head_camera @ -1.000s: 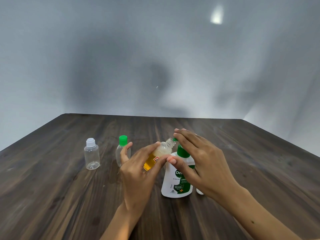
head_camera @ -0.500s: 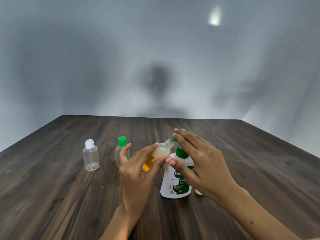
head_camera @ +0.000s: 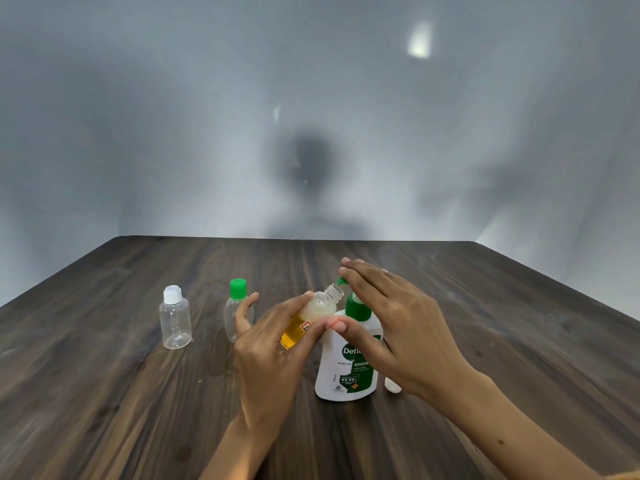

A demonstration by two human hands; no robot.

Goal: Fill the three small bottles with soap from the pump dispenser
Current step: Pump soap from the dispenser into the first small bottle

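Behind L hand [head_camera: 266, 362]: green-cap bottle [head_camera: 237, 310], white-cap bottle [head_camera: 175, 322] farther left.

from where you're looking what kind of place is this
Probably a bare indoor recording setup rather than a lived-in room: a dark wood-grain table set against plain grey-white walls, with only the pump dispenser and small bottles laid out, one held in the left hand.

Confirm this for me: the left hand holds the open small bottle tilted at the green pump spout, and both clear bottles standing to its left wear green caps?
Not quite. In the head view only the nearer clear plastic bottle has a green cap; the farther-left clear plastic bottle has a white one. The left hand does hold the open small bottle tilted at the green pump spout.
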